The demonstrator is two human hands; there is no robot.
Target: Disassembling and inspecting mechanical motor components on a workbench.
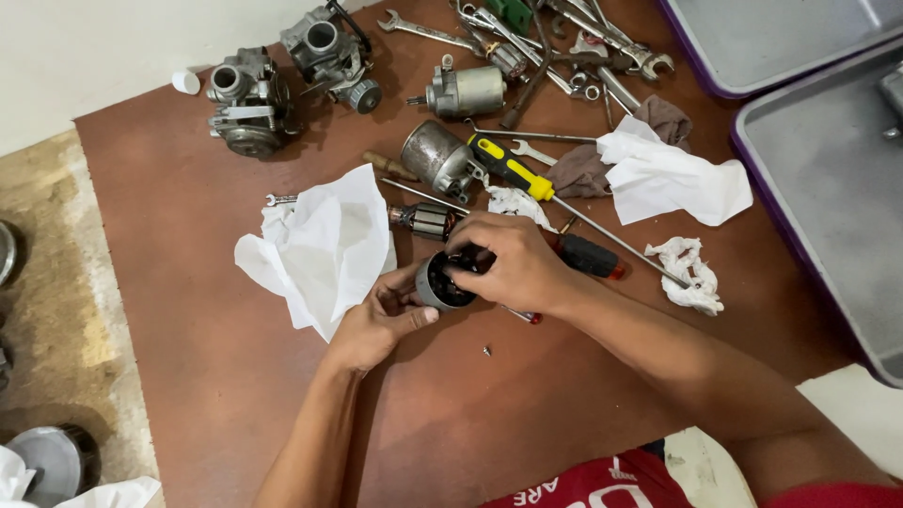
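Observation:
My left hand (pixel 376 325) grips a small round metal motor housing (pixel 435 285) from below, its open end turned up toward me. My right hand (pixel 508 263) rests over the housing from the right, fingertips reaching into its dark inside. Just behind the hands lies a copper-wound armature (pixel 423 220) on the brown board (pixel 207 310). A crumpled white paper sheet (pixel 324 246) lies to the left of the housing. A tiny screw (pixel 486 351) sits on the board in front of my hands.
Two carburettors (pixel 249 102) (pixel 329 52) stand at the back left. A starter motor (pixel 466 89), another metal housing (pixel 437 155), a yellow-black screwdriver (pixel 513 169), a red-black screwdriver (pixel 588 256), wrenches (pixel 602 42), rags and paper wads fill the back. Grey trays (pixel 828 188) lie right.

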